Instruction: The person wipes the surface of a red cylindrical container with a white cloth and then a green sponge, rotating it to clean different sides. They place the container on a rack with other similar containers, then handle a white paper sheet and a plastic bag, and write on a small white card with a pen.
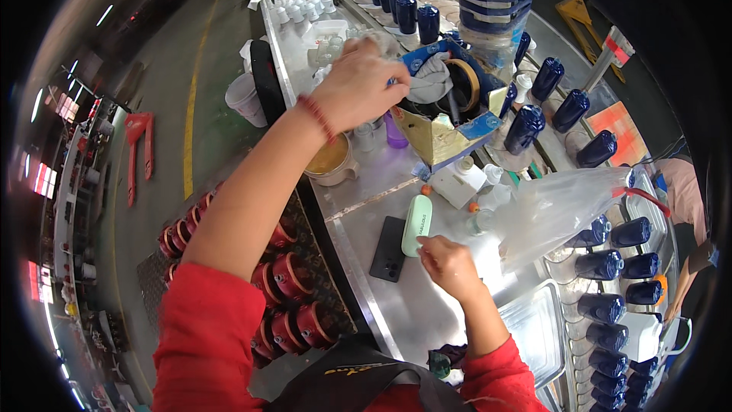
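Observation:
My left hand (358, 90) reaches over the metal table beside an open blue-and-yellow box (442, 141). Its fingertips are blurred against clear glassware, so what they hold, if anything, is unclear. The box contains a grey cloth (431, 80) and a roll of tan tape (467, 85). My right hand (451, 265) is closed, fingers drawn together, beside the lower end of a mint-green case (416, 223); anything inside it is hidden. The case lies partly against a dark phone (388, 250). Below my left wrist stands a cup of yellowish contents (332, 162).
Dark blue bottles (526, 128) line the conveyor on the right. A clear plastic bag (545, 217) and a clear tray (531, 328) lie on the near right. White pieces (301, 8) stand at the far end. Red cylindrical parts (293, 275) sit below the table's left edge.

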Demonstrator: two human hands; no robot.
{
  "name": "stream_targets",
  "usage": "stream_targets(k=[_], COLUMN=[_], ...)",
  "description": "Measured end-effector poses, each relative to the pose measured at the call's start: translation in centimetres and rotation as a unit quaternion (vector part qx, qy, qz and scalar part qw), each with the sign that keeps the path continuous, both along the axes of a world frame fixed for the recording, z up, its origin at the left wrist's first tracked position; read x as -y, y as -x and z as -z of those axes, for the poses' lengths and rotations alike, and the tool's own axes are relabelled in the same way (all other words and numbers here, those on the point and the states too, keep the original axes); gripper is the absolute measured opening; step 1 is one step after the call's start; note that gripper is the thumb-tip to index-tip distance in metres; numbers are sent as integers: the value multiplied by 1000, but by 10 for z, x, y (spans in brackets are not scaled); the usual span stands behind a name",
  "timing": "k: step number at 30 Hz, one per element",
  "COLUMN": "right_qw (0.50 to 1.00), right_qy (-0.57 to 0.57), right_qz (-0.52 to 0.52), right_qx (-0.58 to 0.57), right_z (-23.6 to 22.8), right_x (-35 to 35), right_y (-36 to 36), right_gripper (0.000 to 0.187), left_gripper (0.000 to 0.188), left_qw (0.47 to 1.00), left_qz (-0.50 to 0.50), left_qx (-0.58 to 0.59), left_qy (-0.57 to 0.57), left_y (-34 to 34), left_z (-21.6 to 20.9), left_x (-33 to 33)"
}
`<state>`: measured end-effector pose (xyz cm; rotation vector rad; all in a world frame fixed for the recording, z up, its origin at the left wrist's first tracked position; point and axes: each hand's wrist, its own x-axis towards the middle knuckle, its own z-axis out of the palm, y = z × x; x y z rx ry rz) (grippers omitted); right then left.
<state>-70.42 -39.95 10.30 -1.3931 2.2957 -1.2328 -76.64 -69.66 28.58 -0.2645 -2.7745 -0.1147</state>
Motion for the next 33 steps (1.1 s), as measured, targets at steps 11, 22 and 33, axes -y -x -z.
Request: stream_targets(k=[11,22,33], right_qw=[919,926,950], right_qy=[121,173,157], right_qz=[112,112,76], right_qx=[-358,-316,-260], right_z=[-101,-81,-78], right_x=[83,65,48], right_y=[98,98,104], right_gripper=[48,47,51], left_gripper=[37,15,22], left_qw=[965,944,874], left_qz=[-85,92,157], left_qx=[212,119,330], left_qy=[-132,295,320], left_y=[31,64,91], left_z=[22,-21,-15], left_x=[13,-20,-43])
